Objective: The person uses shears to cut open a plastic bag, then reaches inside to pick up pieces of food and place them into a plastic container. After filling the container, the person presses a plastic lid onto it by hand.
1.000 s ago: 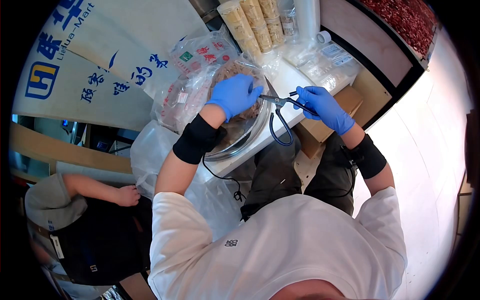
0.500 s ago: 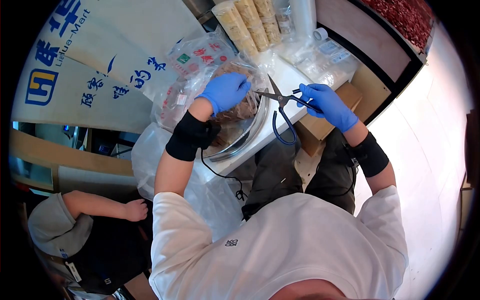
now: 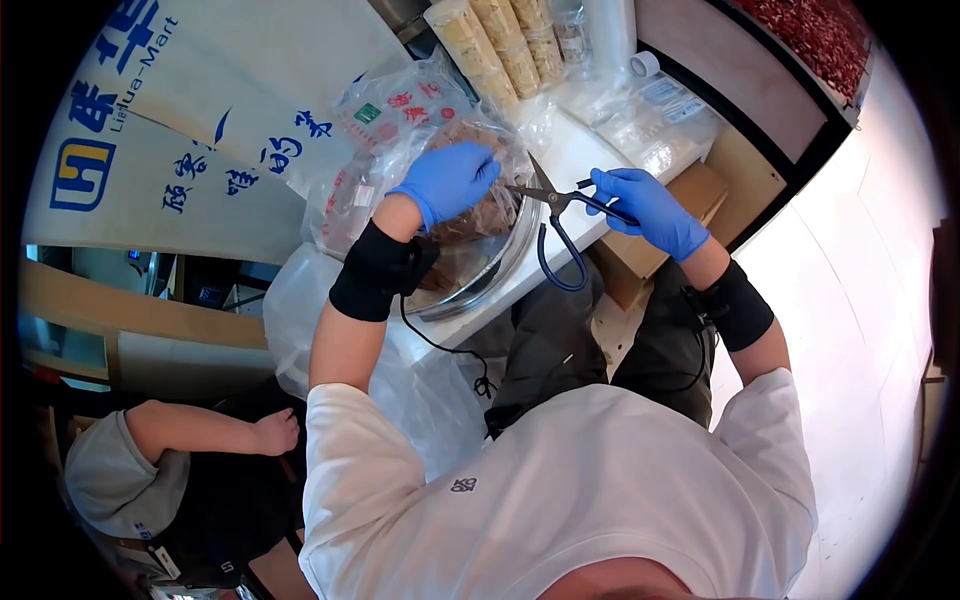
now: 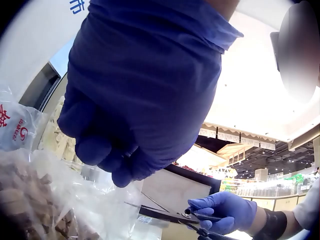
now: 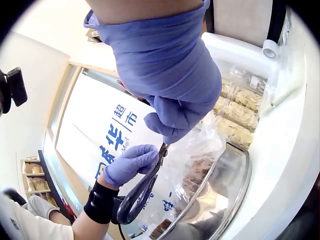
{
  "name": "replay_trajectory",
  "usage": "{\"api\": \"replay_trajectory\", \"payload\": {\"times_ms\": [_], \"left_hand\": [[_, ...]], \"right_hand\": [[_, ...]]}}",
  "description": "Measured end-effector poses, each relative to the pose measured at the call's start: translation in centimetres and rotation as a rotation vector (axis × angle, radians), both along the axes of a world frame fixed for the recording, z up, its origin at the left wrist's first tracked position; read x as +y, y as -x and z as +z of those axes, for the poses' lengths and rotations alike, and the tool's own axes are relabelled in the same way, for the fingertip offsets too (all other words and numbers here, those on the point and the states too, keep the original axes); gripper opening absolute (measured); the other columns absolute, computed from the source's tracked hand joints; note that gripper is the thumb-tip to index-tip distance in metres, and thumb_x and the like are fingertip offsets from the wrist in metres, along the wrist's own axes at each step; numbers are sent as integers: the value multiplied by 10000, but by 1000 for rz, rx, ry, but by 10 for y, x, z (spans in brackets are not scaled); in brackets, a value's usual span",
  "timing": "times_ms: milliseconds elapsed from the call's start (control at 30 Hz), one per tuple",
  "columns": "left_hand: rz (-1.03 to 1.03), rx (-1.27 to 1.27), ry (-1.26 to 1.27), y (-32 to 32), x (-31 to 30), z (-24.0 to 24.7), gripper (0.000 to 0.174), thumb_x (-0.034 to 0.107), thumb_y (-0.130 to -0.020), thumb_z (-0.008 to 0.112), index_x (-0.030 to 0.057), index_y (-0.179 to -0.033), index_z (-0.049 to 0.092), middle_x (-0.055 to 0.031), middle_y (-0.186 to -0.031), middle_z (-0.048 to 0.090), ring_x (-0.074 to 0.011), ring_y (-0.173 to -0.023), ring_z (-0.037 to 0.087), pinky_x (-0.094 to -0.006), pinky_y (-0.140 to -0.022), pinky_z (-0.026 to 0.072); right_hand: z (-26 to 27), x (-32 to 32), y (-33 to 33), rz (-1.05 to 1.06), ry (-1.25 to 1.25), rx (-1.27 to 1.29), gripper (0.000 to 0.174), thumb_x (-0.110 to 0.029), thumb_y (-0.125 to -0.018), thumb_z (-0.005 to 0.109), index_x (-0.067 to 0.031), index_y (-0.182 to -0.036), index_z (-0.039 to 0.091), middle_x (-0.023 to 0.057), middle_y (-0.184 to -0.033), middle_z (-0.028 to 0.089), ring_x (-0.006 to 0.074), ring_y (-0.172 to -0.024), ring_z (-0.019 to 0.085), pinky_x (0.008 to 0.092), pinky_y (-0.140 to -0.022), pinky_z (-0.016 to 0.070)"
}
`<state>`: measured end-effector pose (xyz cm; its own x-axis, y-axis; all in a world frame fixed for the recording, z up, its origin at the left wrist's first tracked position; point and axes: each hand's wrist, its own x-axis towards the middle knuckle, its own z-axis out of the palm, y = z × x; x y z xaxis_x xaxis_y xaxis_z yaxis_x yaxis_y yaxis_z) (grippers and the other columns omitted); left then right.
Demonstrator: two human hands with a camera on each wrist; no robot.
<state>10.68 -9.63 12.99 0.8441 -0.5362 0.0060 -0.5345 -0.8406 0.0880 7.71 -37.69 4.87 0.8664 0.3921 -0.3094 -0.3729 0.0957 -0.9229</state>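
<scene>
My left hand [image 3: 447, 183], in a blue glove, hovers over the brown pieces with its fingers curled in; nothing shows in its grasp. Brown pieces [image 5: 201, 169] lie in clear plastic inside a round, shiny-rimmed basin [image 3: 525, 240]. In my gloved right hand [image 3: 648, 210] is one handle of a pair of scissors [image 3: 556, 203]. The scissors' blades stand spread, tips toward the left hand, while their other dark blue handle hangs below. The left wrist view shows the left hand's knuckles up close, with the scissors beyond them.
Clear containers of pale strips [image 3: 480, 55] stand behind the basin on a white counter [image 3: 590, 232]. Flat plastic packs [image 3: 670, 115] and a tape roll [image 3: 644, 64] lie right of them. A cardboard box [image 3: 690, 205] sits below. Another person's arm [image 3: 215, 433] is at lower left.
My left hand has drawn back left, away from the scissor blades. The scissors stay spread in the right hand. The other person has shifted slightly.
</scene>
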Motion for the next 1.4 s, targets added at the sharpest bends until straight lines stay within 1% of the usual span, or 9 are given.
{"api": "replay_trajectory", "payload": {"times_ms": [333, 433, 733, 867, 1067, 1167, 1233, 1267, 1400], "left_hand": [[-13, -49, 15, 2, -7, -2, 327, 333, -940, 453, 64, -903, 635, -190, -923, 654, -396, -848, 623, -483, -773, 499], [-4, -58, -15, 3, -10, -7, 317, 325, -937, 455, 71, -901, 642, -185, -917, 659, -392, -830, 630, -485, -757, 504], [42, -328, -56, 28, -15, -19, 220, 264, -932, 498, 80, -862, 595, -154, -844, 622, -355, -739, 624, -459, -631, 507], [100, -461, -97, 42, -21, -40, 175, 244, -914, 538, 92, -848, 593, -126, -812, 604, -292, -721, 637, -419, -612, 518], [227, -468, 204, 64, -17, -48, 225, 311, -886, 613, 86, -892, 619, -80, -848, 624, -288, -737, 634, -403, -636, 513], [463, -223, 353, 73, -9, -64, 340, 405, -839, 667, 109, -1006, 653, -91, -940, 637, -300, -785, 638, -399, -680, 523], [390, -372, 451, 72, -21, -80, 454, 445, -786, 715, 133, -1110, 656, -111, -1012, 632, -299, -839, 641, -391, -723, 531], [442, -307, 436, 71, -24, -85, 519, 444, -771, 732, 143, -1184, 641, -121, -1041, 626, -297, -870, 644, -380, -741, 536], [426, -430, 520, 64, -36, -99, 516, 439, -754, 750, 135, -1159, 653, -113, -1024, 625, -288, -857, 643, -376, -724, 537]], "right_hand": [[-5, 11, 1, -21, -66, -3, 365, -418, -939, 591, -57, -895, 607, 73, -819, 678, 71, -542, 505, 179, -485, 400], [-7, 19, 0, -34, -50, 6, 392, -446, -931, 597, -56, -969, 607, 52, -802, 663, 54, -525, 476, 170, -465, 376], [-11, 42, 10, -73, -163, -17, 386, -438, -937, 592, -52, -934, 592, 63, -811, 655, 69, -531, 476, 170, -465, 344], [-17, 47, 11, -117, -240, 3, 380, -401, -946, 584, -25, -892, 584, 71, -757, 638, 77, -502, 477, 192, -445, 334], [-16, 33, 11, -104, -194, -30, 366, -404, -933, 596, -40, -894, 589, 72, -766, 641, 77, -490, 463, 191, -443, 323], [-22, 14, 2, -32, -144, -37, 365, -403, -934, 587, -45, -868, 589, 60, -753, 631, 74, -483, 444, 191, -436, 309], [-26, -1, -3, 6, -177, -72, 362, -390, -945, 572, -37, -865, 584, 57, -741, 617, 74, -479, 427, 196, -425, 286], [-27, -1, -4, -25, -188, -57, 362, -377, -957, 557, -35, -839, 571, 55, -726, 606, 75, -467, 401, 203, -415, 264], [-23, -3, -2, -34, -159, -53, 301, -340, -980, 522, -69, -851, 539, 70, -741, 597, 72, -452, 356, 205, -417, 249]]}}
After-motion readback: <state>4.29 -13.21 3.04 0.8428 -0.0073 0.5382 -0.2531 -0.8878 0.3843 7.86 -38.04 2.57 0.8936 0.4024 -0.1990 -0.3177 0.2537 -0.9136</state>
